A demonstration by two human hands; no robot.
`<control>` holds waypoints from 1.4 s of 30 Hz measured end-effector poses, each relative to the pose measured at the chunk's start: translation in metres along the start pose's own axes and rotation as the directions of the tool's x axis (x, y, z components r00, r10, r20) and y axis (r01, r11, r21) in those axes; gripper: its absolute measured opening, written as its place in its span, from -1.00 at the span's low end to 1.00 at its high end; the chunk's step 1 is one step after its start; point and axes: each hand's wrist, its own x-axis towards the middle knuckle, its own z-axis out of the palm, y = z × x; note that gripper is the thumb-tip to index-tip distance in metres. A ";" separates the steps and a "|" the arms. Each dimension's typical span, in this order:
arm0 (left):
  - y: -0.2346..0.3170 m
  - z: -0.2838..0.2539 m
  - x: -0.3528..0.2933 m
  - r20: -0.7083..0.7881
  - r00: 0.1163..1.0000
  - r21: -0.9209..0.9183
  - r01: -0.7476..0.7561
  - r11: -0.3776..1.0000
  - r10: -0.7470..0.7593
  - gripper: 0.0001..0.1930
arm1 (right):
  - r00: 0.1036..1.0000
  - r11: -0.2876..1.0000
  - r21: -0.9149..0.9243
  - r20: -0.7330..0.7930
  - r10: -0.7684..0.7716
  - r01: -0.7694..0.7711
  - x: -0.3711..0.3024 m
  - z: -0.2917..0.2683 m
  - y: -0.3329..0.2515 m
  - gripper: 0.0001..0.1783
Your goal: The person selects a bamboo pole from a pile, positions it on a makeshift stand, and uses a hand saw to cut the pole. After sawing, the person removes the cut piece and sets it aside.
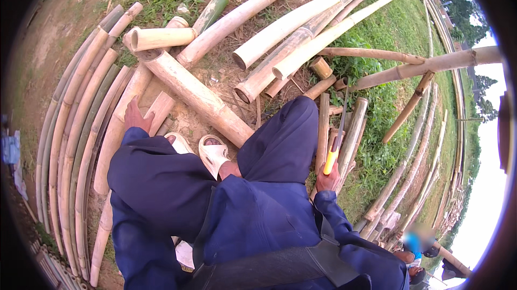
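Note:
My right hand (327, 179) is closed around the yellow handle of a handsaw (330, 162), held beside my right knee. Its thin blade points up and away from me, in front of several short bamboo pieces (353, 128). Low at the left, my left hand (138, 117) rests on a thick bamboo pole (117, 135) with its fingers stretched out. Close to that hand lies a short bamboo piece (160, 111). Between my knees and the far pieces, a thick bamboo length (202, 96) lies slantwise on the ground, just beyond my sandals (214, 155).
Long bamboo poles (70, 145) lie side by side at the left. More cut poles (301, 15) fan out ahead on grass. A raised bamboo pole (431, 66) crosses at the right. Another person (413, 247) is at the lower right.

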 end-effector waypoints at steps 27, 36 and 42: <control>0.158 -0.176 -0.276 -0.395 0.747 -0.482 0.327 0.813 -0.534 0.18 | 0.366 0.439 0.454 0.244 -0.898 0.775 0.190 0.297 -0.561 -0.10; 0.151 -0.190 -0.283 -0.362 0.698 -0.511 0.405 0.758 -0.617 0.18 | 0.379 0.463 0.345 0.284 -0.881 0.816 0.181 0.351 -0.567 -0.13; 0.150 -0.188 -0.276 -0.405 0.729 -0.489 0.336 0.805 -0.551 0.14 | 0.521 0.429 0.635 0.049 -0.852 0.642 0.234 0.282 -0.525 -0.16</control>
